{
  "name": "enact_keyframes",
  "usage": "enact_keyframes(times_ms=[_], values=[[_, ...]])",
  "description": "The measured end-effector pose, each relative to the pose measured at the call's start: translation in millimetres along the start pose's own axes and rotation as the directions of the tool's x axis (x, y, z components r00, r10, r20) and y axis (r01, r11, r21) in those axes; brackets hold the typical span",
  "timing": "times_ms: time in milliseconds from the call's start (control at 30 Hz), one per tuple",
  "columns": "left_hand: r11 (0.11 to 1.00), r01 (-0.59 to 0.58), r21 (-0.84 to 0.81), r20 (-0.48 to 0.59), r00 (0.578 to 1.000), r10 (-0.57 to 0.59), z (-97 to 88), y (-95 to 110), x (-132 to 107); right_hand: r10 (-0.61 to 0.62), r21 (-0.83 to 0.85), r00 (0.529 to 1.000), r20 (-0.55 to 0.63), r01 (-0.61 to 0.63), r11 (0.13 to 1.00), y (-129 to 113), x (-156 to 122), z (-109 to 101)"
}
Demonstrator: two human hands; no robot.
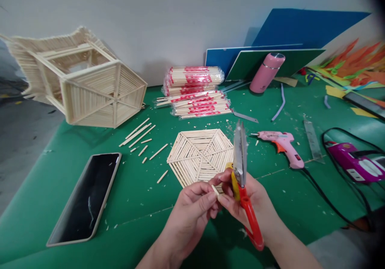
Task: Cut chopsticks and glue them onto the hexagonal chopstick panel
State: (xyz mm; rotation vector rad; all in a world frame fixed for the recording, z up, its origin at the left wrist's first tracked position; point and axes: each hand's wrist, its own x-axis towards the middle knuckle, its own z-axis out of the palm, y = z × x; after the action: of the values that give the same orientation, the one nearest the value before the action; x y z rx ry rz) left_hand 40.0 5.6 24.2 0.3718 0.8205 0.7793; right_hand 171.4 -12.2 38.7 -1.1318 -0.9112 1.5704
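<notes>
My left hand point(195, 207) pinches a short piece of wooden stick point(215, 190) between thumb and fingers. Fingertips of my right hand point(255, 197) meet the same piece from the other side. That right hand also holds scissors point(240, 160) with red and yellow handles, blades pointing up and away. Just beyond both hands a hexagonal panel of wooden sticks point(195, 152) lies flat, its near edge partly hidden by my fingers. Left of the panel, several cut stick pieces point(141, 134) of different lengths are scattered.
A stick-built lantern-like frame point(93, 96) lies at the back left, above a phone point(86, 199). Wrapped chopstick bundles point(195, 92) sit by the wall. Rightward are a pink glue gun point(282, 142) with its cord, a pink bottle point(266, 74) and a purple device point(356, 162).
</notes>
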Motion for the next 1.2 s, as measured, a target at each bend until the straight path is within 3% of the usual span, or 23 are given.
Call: enact_keyframes(times_ms=[167,267,333,433,500,600,900,1200], values=[[0.999,-0.048,-0.005,0.014,0.999,0.049,-0.2,2,2,-0.015,-0.099,1.000,-0.005,0.015,0.995,-8,-2,-2],[0.990,-0.142,-0.002,-0.005,0.990,0.142,-1.6,7,3,-0.021,-0.325,0.998,-0.060,0.000,0.946,-10,-8,-12],[0.980,-0.197,0.001,-0.021,0.980,0.197,-3.4,10,3,-0.046,-0.582,0.996,-0.078,-0.008,0.813,-9,-15,-21],[0.968,-0.251,0.003,-0.053,0.967,0.251,-5.3,12,3,-0.060,-0.861,0.996,-0.064,-0.025,0.507,-5,-27,-33],[0.961,-0.274,0.017,-0.102,0.956,0.275,-5.2,12,2,-0.055,-0.929,0.997,-0.060,-0.036,0.369,-2,-34,-37],[0.954,-0.294,0.056,-0.158,0.941,0.299,-3.4,12,0,-0.067,-0.963,0.997,-0.047,-0.027,0.269,2,-38,-38],[0.932,-0.348,0.104,-0.193,0.912,0.362,0.7,12,0,-0.135,-0.984,0.991,0.006,0.030,0.173,8,-35,-36],[0.914,-0.392,0.108,-0.215,0.888,0.406,1.5,10,1,-0.153,-0.990,0.988,0.009,0.031,0.140,4,-31,-32]])
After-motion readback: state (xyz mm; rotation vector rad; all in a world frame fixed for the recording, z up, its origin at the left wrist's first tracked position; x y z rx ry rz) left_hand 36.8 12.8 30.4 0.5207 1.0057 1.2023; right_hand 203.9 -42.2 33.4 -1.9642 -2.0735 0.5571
